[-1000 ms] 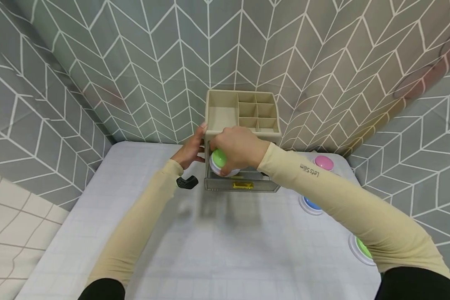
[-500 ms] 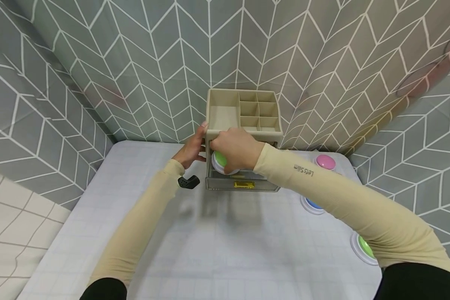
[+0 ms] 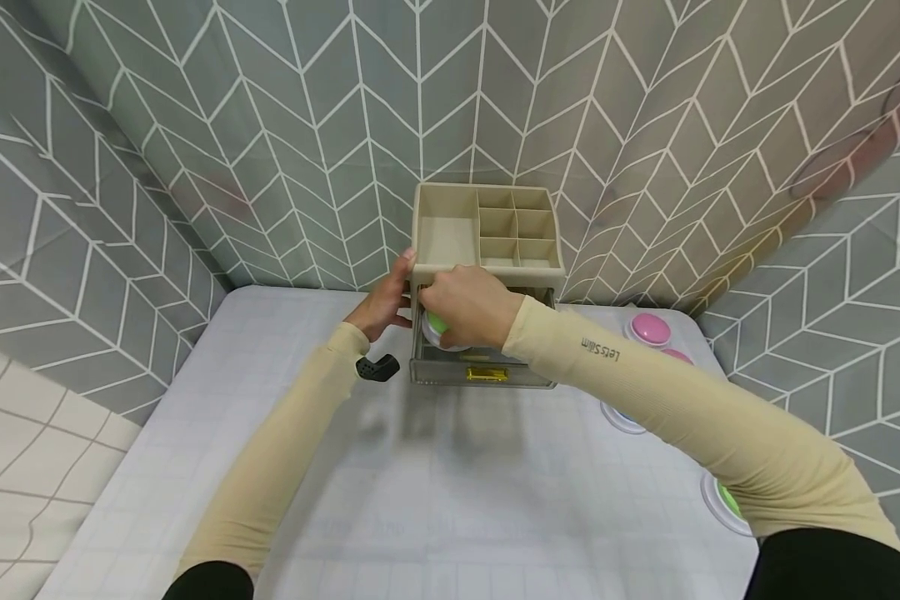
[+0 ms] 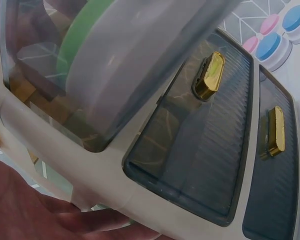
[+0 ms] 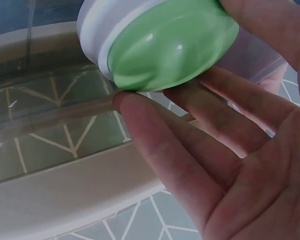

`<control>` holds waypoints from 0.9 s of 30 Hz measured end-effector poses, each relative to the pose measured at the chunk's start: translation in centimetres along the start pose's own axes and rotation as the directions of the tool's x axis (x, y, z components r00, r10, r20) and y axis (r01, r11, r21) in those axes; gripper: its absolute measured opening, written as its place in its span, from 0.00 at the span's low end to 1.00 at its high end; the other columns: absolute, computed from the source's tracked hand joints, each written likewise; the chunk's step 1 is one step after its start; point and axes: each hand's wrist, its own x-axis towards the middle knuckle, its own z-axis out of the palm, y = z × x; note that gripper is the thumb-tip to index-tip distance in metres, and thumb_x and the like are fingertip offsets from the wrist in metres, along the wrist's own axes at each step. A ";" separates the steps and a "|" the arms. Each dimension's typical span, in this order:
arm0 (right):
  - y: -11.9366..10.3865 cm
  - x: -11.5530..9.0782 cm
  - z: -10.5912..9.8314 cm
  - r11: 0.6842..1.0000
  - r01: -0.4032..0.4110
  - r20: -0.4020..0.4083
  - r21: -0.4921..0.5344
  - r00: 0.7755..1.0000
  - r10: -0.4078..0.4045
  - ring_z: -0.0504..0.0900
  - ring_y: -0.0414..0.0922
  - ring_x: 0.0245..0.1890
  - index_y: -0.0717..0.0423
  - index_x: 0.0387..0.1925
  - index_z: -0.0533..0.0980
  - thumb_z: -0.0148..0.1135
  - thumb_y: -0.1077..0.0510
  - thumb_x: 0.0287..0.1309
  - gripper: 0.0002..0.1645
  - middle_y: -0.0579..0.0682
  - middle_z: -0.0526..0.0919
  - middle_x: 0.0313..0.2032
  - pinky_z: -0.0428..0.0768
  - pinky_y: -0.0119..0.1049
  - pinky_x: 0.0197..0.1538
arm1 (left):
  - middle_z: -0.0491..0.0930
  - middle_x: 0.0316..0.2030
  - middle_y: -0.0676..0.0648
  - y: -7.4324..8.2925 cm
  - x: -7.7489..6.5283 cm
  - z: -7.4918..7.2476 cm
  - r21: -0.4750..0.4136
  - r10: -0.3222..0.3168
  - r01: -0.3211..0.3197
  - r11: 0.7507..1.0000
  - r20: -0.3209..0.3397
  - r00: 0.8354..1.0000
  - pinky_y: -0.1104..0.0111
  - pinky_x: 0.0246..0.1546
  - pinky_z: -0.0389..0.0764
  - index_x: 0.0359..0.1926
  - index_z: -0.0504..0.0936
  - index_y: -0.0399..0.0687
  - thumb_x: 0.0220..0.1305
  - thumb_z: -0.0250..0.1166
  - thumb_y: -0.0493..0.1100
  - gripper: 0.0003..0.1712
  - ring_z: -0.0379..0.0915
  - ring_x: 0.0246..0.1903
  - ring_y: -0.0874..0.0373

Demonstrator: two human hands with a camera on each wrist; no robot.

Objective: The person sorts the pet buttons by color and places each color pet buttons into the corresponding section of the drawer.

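A beige desktop organizer (image 3: 532, 273) with an open-topped tray stands at the back of the table. Its top drawer (image 3: 435, 372), smoky and see-through with a yellow pull, is out. My right hand (image 3: 472, 304) is over that drawer and holds a round push button (image 3: 437, 323) with a green dome and white base. In the right wrist view its fingertips and thumb are on the green dome (image 5: 175, 45). My left hand (image 3: 382, 302) rests against the organizer's left side, thumb near the top front corner. The left wrist view shows the button's white base (image 4: 125, 65) through the drawer wall.
Two lower drawers (image 4: 190, 135) with gold pulls are closed. On the right of the table are pink buttons (image 3: 651, 328), a blue button (image 3: 621, 419) and another green button (image 3: 729, 502), partly behind my right sleeve. A patterned curtain (image 3: 307, 167) hangs behind.
My right hand has shifted slightly and covers more of the green button, which sits a little lower at the drawer. The left hand stays against the organizer. A second pink button shows past the sleeve.
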 end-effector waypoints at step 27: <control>5.5 -10.9 -1.0 0.997 -0.060 -0.170 -0.052 0.984 0.050 0.85 0.51 0.26 0.55 0.38 0.81 0.73 0.52 0.63 0.11 0.52 0.87 0.31 0.83 0.50 0.28 | 0.66 0.71 0.29 0.0 -0.1 0.1 0.026 -0.005 0.005 1.000 -0.004 1.000 0.43 0.58 0.78 0.78 0.60 0.40 0.70 0.31 0.78 0.55 0.70 0.68 0.33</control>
